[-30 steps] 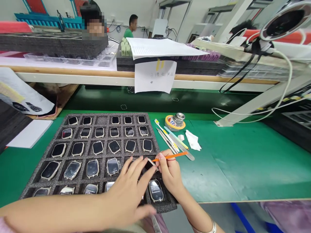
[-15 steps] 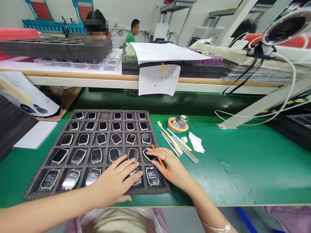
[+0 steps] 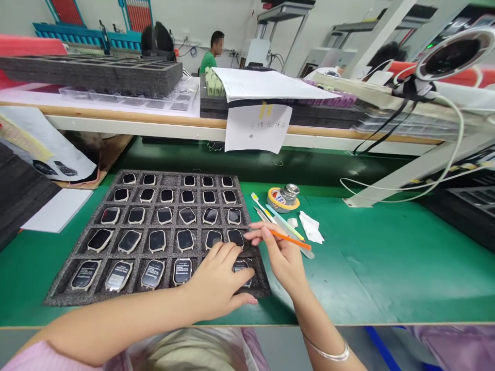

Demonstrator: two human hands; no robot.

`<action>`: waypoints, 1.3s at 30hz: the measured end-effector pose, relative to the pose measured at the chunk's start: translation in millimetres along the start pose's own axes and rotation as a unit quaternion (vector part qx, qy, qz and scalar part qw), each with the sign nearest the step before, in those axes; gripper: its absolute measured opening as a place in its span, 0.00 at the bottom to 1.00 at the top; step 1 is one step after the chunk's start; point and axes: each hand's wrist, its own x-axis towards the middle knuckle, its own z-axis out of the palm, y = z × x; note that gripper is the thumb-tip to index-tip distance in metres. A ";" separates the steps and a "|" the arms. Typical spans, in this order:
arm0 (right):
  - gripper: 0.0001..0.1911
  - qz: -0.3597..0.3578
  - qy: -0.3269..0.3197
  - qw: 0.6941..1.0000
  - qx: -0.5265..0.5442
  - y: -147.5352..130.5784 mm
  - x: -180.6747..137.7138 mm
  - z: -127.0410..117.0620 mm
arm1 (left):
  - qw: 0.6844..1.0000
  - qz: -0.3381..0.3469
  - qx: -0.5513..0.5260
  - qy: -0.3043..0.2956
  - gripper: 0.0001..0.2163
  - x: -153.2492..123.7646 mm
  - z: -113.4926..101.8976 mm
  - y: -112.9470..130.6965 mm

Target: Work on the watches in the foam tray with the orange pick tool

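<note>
A dark grey foam tray (image 3: 253,296) lies in front of me, its compartments holding rows of square watch faces without straps. My left hand (image 3: 220,281) reaches over its front right corner, fingers spread and palm down. Those fingers partly cover the lit front-corner watch (image 3: 243,267); the fingertips come close to the dark watch (image 3: 235,237) behind it. Just right of that dark watch, my right hand (image 3: 284,257) is closed around a thin orange stick (image 3: 292,240), held between thumb and fingers. Several front-row screens show lines of text, while those farther back are dark.
Right of the tray lie brushes and slim tools (image 3: 286,224), a tape roll (image 3: 276,201) with a metal-topped bottle, and a crumpled white tissue (image 3: 311,226). A shelf (image 3: 154,125) with papers and foam trays crosses behind. Its slanted white post (image 3: 379,183) stands at right.
My left hand has slid right across the front row, uncovering a text-lit watch. My right hand has drawn back rightward from the end watch, and the orange stick now lies flatter.
</note>
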 end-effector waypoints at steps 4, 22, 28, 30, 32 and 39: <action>0.18 0.003 0.020 0.999 0.046 -3.3 -21.4 7.9 | 1.000 0.014 0.015 0.023 0.17 -5.5 -3.9 0.1; 0.14 0.033 0.080 0.995 0.057 23.4 -59.3 24.3 | 0.994 -0.011 0.026 0.104 0.15 -5.0 2.2 8.1; 0.12 -0.003 0.062 0.998 0.011 20.6 -60.7 22.9 | 0.996 -0.069 -0.020 0.062 0.18 -8.9 -2.1 5.3; 0.11 -0.013 0.069 0.998 0.006 19.6 -59.9 21.6 | 0.993 -0.111 0.006 0.049 0.19 -12.9 -5.3 3.2; 0.10 -0.026 0.060 0.998 -0.019 17.0 -57.4 18.3 | 0.990 -0.129 0.039 0.033 0.19 -18.2 -9.6 0.3; 0.08 -0.082 0.042 0.990 -0.105 -8.0 -49.1 11.9 | 0.993 -0.106 0.037 0.027 0.11 -43.3 -25.5 -11.1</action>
